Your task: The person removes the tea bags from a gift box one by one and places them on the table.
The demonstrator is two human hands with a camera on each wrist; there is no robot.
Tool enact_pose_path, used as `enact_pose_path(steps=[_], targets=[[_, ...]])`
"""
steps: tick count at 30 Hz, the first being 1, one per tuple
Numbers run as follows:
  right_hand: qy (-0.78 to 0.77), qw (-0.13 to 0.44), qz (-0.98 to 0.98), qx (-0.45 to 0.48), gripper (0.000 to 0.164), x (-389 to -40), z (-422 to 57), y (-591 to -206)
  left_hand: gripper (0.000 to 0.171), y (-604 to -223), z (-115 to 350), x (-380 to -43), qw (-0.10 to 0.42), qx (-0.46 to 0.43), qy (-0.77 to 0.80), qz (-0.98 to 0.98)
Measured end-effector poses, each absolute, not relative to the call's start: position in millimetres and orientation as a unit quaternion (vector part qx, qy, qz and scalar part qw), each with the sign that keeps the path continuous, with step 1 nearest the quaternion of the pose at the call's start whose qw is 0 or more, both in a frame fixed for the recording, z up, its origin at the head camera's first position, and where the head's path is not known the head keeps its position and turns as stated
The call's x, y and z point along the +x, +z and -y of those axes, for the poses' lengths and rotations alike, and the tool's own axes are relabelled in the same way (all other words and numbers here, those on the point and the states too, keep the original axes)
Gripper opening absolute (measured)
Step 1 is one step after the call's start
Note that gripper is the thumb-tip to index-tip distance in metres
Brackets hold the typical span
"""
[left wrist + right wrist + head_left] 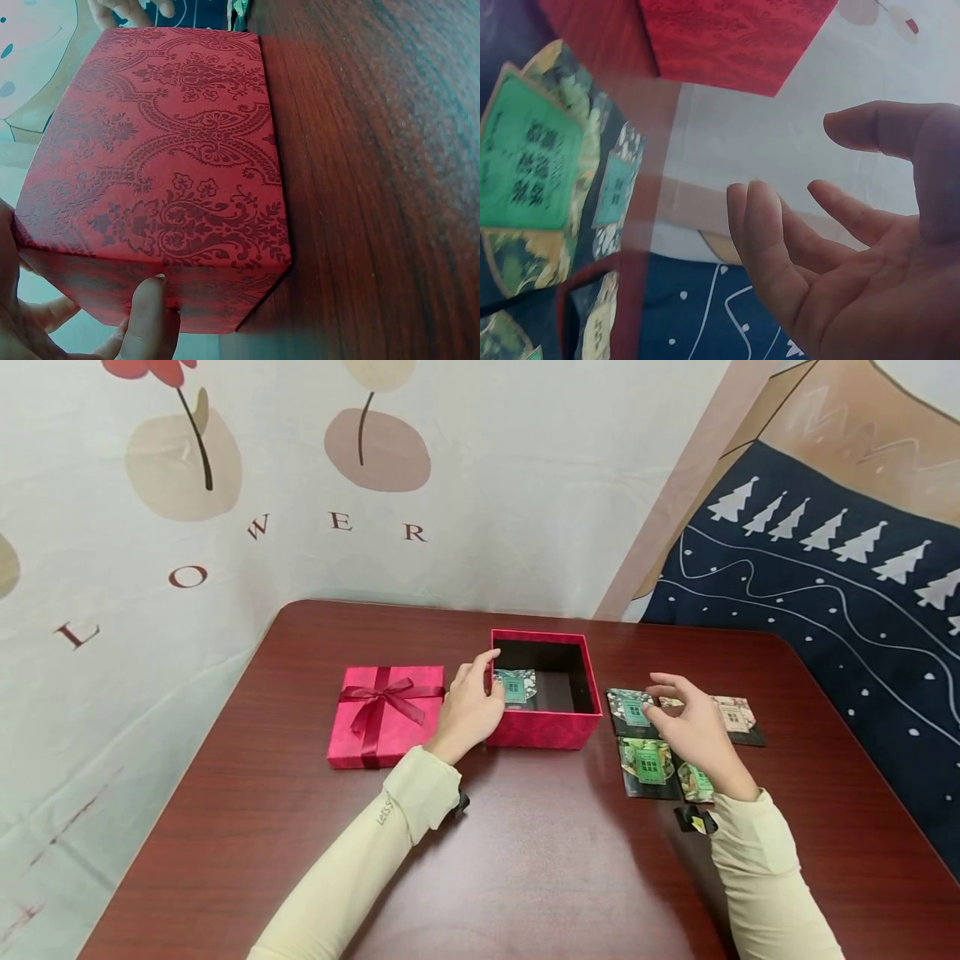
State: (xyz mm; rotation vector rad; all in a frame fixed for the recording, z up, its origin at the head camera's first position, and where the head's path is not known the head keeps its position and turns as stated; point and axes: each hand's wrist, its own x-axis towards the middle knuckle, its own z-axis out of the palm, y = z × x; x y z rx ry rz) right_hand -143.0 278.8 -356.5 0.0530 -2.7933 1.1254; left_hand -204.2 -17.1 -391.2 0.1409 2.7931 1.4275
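Observation:
A red patterned gift box (543,729) stands uncovered on the table. My left hand (471,706) holds its left wall; in the left wrist view a fingertip (150,307) presses the outside of that wall, while the thumb side is at the rim. Inside the box, at the left, lies a flat packet with a teal label (517,687). Over several similar packets to the right hovers my right hand (690,727), its fingers loosely bent with nothing between them. Beneath it are a teal-labelled packet (630,710), a green one (649,767) and a cream-labelled one (737,717), some partly hidden.
Left of the box lies its pink-red lid (356,720) with a dark red ribbon bow (386,697). The brown wooden table (525,860) ends at the back against a printed cloth (525,527). A dark blue cloth with white trees (810,568) hangs at the right.

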Motion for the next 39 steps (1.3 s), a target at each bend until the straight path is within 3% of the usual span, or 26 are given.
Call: enact_pose_path(steps=[39], targets=[[0.405,0.037,0.911,0.075,0.047,-181.5,-216.3,-329.7,0.053,-393.3,17.0,-205.7,-0.025,0.059,0.445,-0.893]])
